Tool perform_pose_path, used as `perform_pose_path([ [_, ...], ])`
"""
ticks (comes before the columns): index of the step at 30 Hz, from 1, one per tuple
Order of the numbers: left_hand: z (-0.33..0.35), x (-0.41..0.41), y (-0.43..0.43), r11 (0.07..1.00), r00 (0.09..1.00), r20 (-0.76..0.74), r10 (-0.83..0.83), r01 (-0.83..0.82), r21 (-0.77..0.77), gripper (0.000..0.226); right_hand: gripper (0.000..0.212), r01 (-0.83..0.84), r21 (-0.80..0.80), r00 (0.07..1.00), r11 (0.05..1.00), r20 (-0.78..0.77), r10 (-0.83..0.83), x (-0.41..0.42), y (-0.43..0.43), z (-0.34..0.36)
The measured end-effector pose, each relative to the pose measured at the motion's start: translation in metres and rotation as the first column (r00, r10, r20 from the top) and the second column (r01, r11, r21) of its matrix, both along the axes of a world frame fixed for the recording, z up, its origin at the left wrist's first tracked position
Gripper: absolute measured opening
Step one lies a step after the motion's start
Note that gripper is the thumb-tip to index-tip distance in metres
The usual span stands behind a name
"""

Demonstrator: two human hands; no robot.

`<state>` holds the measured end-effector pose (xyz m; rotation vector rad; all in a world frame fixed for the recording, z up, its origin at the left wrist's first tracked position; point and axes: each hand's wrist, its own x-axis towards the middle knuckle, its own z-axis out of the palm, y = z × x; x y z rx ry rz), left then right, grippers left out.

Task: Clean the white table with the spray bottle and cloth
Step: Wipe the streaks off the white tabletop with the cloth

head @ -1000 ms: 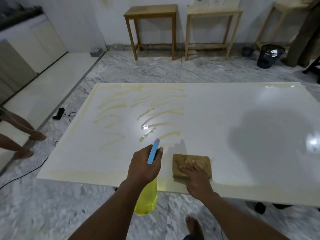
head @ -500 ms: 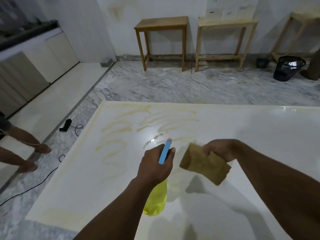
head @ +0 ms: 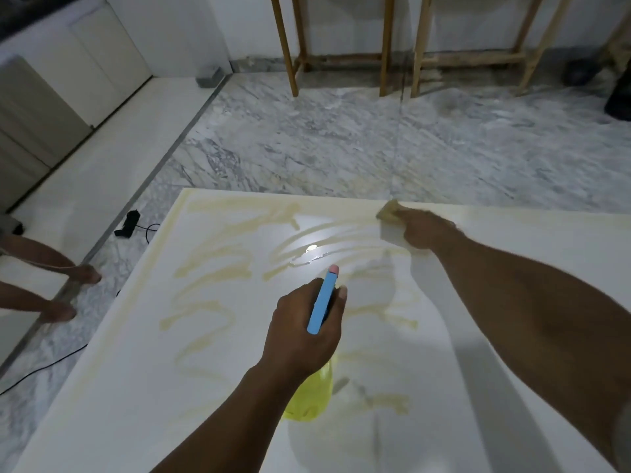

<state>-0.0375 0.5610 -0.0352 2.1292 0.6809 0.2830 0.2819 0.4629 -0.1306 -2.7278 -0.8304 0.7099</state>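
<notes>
1. Right hand (head: 426,230) is pressing the cloth (head: 389,211) down at the table's (head: 136,387) far edge. The fingers are too blurred to call.
2. Left hand (head: 304,332) grips the spray bottle (head: 310,401) above the table's middle, nozzle aimed at the far edge.
3. Yellow streaks (head: 211,271) lie left of the cloth, running back toward the near edge. The wipe likely goes that way.

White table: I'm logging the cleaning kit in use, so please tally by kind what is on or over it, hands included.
1 spray bottle, gripped by the left hand
1 cloth, at the right hand
2 hands
Total: 4
</notes>
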Motion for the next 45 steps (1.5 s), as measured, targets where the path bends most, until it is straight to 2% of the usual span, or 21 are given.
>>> perform_pose_path([
  [4, -0.009, -0.007, 0.000, 1.000, 1.000, -0.008, -0.009, 0.009, -0.013, 0.040, 0.067, -0.052, 0.021, 0.983, 0.998, 0.178, 0.047, -0.033, -0.009, -0.053],
  [9, -0.004, -0.028, 0.001, 0.999, 1.000, -0.021, 0.016, -0.017, -0.029, 0.039, 0.062, -0.069, 0.100, 0.988, 0.993, 0.148, 0.054, -0.070, -0.036, -0.051],
  [11, -0.001, -0.041, 0.000, 1.000, 1.000, -0.022, 0.005, -0.006, -0.026, 0.040, 0.068, -0.073, 0.140, 0.988, 0.988, 0.146, 0.052, -0.107, -0.048, -0.051],
  [18, 0.018, -0.117, -0.022, 0.998, 0.998, -0.028, -0.058, 0.059, 0.011, 0.040, 0.067, -0.029, 0.257, 0.987, 0.966, 0.162, -0.014, -0.269, -0.100, -0.061],
  [25, 0.031, -0.233, -0.052, 0.994, 0.994, -0.028, -0.107, 0.107, -0.001, 0.042, 0.070, -0.035, 0.184, 0.995, 0.982, 0.100, 0.016, -0.438, -0.148, -0.054],
  [29, 0.035, -0.274, -0.055, 0.993, 0.992, -0.047, -0.117, 0.116, -0.012, 0.043, 0.074, -0.020, 0.221, 0.996, 0.975, 0.091, 0.000, -0.492, -0.162, -0.048],
  [33, 0.043, -0.288, -0.048, 0.992, 0.990, -0.059, -0.125, 0.126, 0.005, 0.041, 0.054, 0.032, 0.248, 0.999, 0.968, 0.023, -0.039, -0.488, -0.167, -0.038],
  [35, 0.049, -0.286, -0.040, 0.992, 0.991, -0.057, -0.124, 0.124, 0.000, 0.041, 0.038, 0.034, 0.164, 0.999, 0.986, -0.023, -0.030, -0.467, -0.158, -0.007],
  [37, 0.054, -0.274, -0.027, 0.994, 0.992, -0.055, -0.111, 0.110, -0.011, 0.042, 0.024, 0.038, 0.097, 0.972, 0.995, -0.236, -0.014, -0.430, -0.140, 0.036],
  [39, 0.057, -0.256, -0.014, 0.995, 0.993, -0.061, -0.099, 0.100, 0.005, 0.042, 0.025, 0.151, 0.103, 0.871, 0.983, -0.485, -0.082, -0.384, -0.123, 0.069],
  [40, 0.058, -0.245, -0.008, 0.995, 0.993, -0.067, -0.097, 0.098, 0.009, 0.042, 0.026, 0.222, 0.068, 0.825, 0.973, -0.545, -0.150, -0.362, -0.115, 0.081],
  [43, 0.059, -0.208, 0.010, 0.995, 0.992, -0.073, -0.099, 0.100, 0.014, 0.044, 0.045, 0.353, -0.027, 0.684, 0.935, -0.675, -0.277, -0.297, -0.087, 0.096],
  [45, 0.059, -0.178, 0.026, 0.995, 0.993, -0.064, -0.096, 0.097, 0.012, 0.044, 0.042, 0.386, -0.038, 0.658, 0.922, -0.689, -0.304, -0.254, -0.060, 0.107],
])
